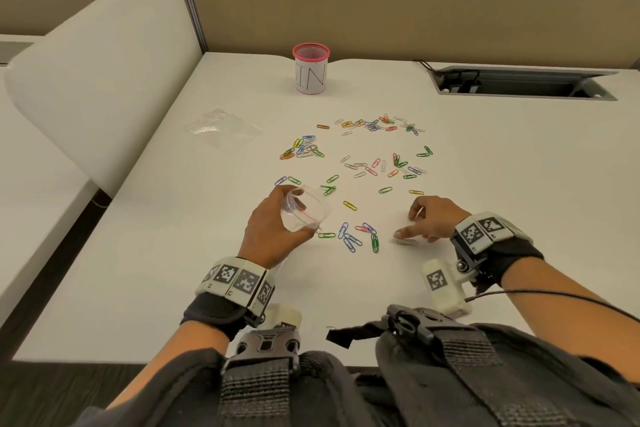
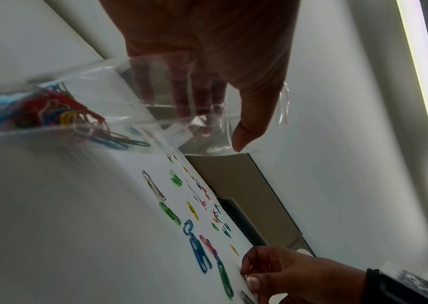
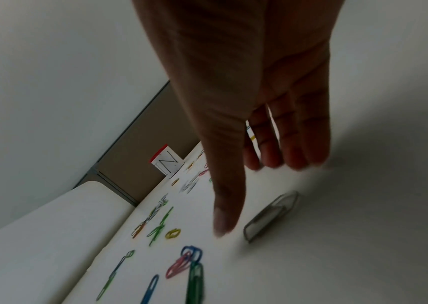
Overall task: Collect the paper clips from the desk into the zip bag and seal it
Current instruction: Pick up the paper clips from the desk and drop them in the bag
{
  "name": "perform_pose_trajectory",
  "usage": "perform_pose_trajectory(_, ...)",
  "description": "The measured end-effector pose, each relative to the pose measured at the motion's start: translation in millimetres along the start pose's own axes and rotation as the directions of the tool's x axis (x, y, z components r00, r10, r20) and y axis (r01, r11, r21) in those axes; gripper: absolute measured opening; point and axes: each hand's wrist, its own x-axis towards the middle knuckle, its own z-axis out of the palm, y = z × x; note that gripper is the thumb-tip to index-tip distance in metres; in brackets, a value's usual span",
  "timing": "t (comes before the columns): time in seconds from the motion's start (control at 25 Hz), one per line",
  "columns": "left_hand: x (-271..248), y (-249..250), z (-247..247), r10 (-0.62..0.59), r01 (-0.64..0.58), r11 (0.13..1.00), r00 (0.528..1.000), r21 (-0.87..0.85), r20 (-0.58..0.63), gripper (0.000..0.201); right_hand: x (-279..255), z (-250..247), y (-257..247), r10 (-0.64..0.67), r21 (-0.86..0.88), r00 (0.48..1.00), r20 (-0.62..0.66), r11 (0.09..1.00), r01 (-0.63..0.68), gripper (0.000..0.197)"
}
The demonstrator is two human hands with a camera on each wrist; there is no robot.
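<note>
My left hand [image 1: 294, 215] grips a clear zip bag [image 1: 308, 215] a little above the desk, its mouth held open toward the right. In the left wrist view several coloured clips [image 2: 59, 115] lie inside the bag [image 2: 119, 98], with my fingers [image 2: 189, 98] behind the plastic. Many coloured paper clips [image 1: 360, 163] lie scattered over the white desk [image 1: 173, 270]. My right hand [image 1: 407, 225] hovers low over the desk, fingers loosely bent. Its thumb tip [image 3: 223, 226] sits right beside a silver clip [image 3: 272, 216], also seen as a silver clip [image 1: 407, 241] in the head view.
A small group of blue, pink and green clips [image 1: 360, 236] lies between my hands. A pink-rimmed mesh cup [image 1: 311, 69] stands at the back, a second clear bag [image 1: 221, 128] lies at the left, and an open cable port [image 1: 523, 81] is at the back right.
</note>
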Motion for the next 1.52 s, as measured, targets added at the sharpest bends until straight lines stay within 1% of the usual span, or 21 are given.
perform_pose_trajectory(0.12, -3.8, -0.9, 0.6, -0.002, 0.002, 1.000, 1.000, -0.008, 0.007, 0.055, -12.9, 5.8, -8.1, -0.003, -0.086, 0.987, 0.159, 0.996, 0.017, 0.061)
perform_pose_trajectory(0.2, -5.7, -1.2, 1.2, -0.008, 0.008, 1.000, 1.000, -0.008, 0.014, 0.057, -17.0, 15.3, -18.8, -0.063, -0.132, 0.980, 0.190, 0.987, 0.089, 0.064)
perform_pose_trajectory(0.28, -8.6, -1.8, 0.5, -0.009, 0.009, 1.000, 1.000, -0.012, 0.007, 0.056, -14.2, 29.4, -28.3, -0.147, -0.113, 0.979, 0.140, 0.980, 0.164, 0.063)
perform_pose_trajectory(0.36, -11.2, -1.8, -1.4, -0.006, 0.006, 1.000, 1.000, -0.014, -0.004, 0.052, -8.4, 44.1, -37.9, -0.221, 0.034, 0.973, 0.062, 0.975, 0.219, 0.055)
perform_pose_trajectory(0.44, -12.8, -1.1, -4.0, -0.007, 0.006, 1.000, 1.000, -0.017, -0.018, 0.050, -5.9, 55.0, -46.6, -0.286, 0.167, 0.958, -0.033, 0.943, 0.288, 0.044)
perform_pose_trajectory(0.48, -13.4, -1.0, -5.7, -0.009, 0.009, 1.000, 1.000, -0.021, -0.026, 0.050, -5.7, 58.5, -49.7, -0.323, 0.174, 0.942, -0.092, 0.926, 0.334, 0.039)
perform_pose_trajectory(0.52, -13.9, -0.9, -7.3, -0.013, 0.012, 1.000, 0.999, -0.025, -0.033, 0.050, -5.6, 60.3, -51.3, -0.364, 0.131, 0.918, -0.157, 0.914, 0.385, 0.034)
perform_pose_trajectory(0.56, -14.4, -1.0, -9.2, -0.016, 0.015, 1.000, 0.999, -0.026, -0.040, 0.050, -5.8, 60.7, -52.1, -0.410, 0.052, 0.887, -0.212, 0.902, 0.429, 0.031)
perform_pose_trajectory(0.6, -15.2, -0.9, -10.5, -0.018, 0.017, 1.000, 0.999, -0.026, -0.045, 0.050, -5.4, 60.5, -50.8, -0.447, -0.030, 0.863, -0.238, 0.891, 0.453, 0.032)
perform_pose_trajectory(0.64, -15.8, -1.2, -11.4, -0.020, 0.019, 0.999, 0.999, -0.025, -0.049, 0.050, -5.8, 60.1, -49.8, -0.469, -0.094, 0.856, -0.218, 0.883, 0.460, 0.037)
perform_pose_trajectory(0.68, -16.3, -1.3, -12.1, -0.021, 0.020, 0.999, 0.998, -0.026, -0.051, 0.050, -6.8, 60.1, -49.3, -0.474, -0.136, 0.869, -0.143, 0.879, 0.457, 0.046)
perform_pose_trajectory(0.76, -16.6, -2.5, -12.3, -0.023, 0.021, 0.999, 0.999, -0.029, -0.047, 0.053, -10.7, 63.2, -50.0, -0.453, -0.199, 0.889, 0.072, 0.867, 0.458, 0.065)
perform_pose_trajectory(0.8, -16.0, -2.9, -12.2, -0.025, 0.023, 0.999, 0.999, -0.029, -0.045, 0.055, -12.7, 66.6, -51.4, -0.446, -0.230, 0.882, 0.151, 0.852, 0.470, 0.068)
perform_pose_trajectory(0.88, -13.8, -3.5, -11.2, -0.027, 0.026, 0.999, 0.999, -0.024, -0.043, 0.057, -14.8, 73.6, -54.0, -0.475, -0.294, 0.852, 0.220, 0.801, 0.522, 0.058)
perform_pose_trajectory(0.92, -12.7, -3.5, -10.7, -0.027, 0.026, 0.999, 0.999, -0.021, -0.043, 0.056, -14.6, 76.4, -55.1, -0.504, -0.330, 0.832, 0.231, 0.764, 0.554, 0.052)
perform_pose_trajectory(1.0, -10.4, -3.0, -9.1, -0.024, 0.024, 1.000, 0.999, -0.012, -0.046, 0.052, -14.4, 78.0, -57.0, -0.544, -0.384, 0.805, 0.238, 0.709, 0.592, 0.048)
perform_pose_trajectory(1.16, -8.1, -3.6, -7.8, -0.022, 0.022, 1.000, 0.999, -0.004, -0.048, 0.052, -13.9, 68.7, -63.3, -0.564, -0.473, 0.785, 0.256, 0.636, 0.610, 0.043)
perform_pose_trajectory(1.24, -8.4, -3.6, -8.7, -0.026, 0.025, 1.000, 0.998, -0.011, -0.050, 0.051, -13.0, 66.6, -66.4, -0.591, -0.477, 0.775, 0.224, 0.627, 0.616, 0.039)
perform_pose_trajectory(1.32, -8.6, -2.4, -10.7, -0.034, 0.032, 0.999, 0.998, -0.025, -0.058, 0.049, -13.9, 65.8, -69.0, -0.619, -0.468, 0.769, 0.160, 0.638, 0.612, 0.036)
perform_pose_trajectory(1.4, -8.1, -1.2, -13.7, -0.038, 0.036, 0.999, 0.997, -0.036, -0.069, 0.047, -15.0, 65.0, -70.6, -0.613, -0.484, 0.782, 0.114, 0.654, 0.582, 0.032)
perform_pose_trajectory(1.52, -7.3, -1.0, -17.7, -0.043, 0.039, 0.998, 0.995, -0.043, -0.088, 0.046, -15.5, 62.5, -73.5, -0.573, -0.521, 0.814, 0.100, 0.667, 0.533, 0.025)
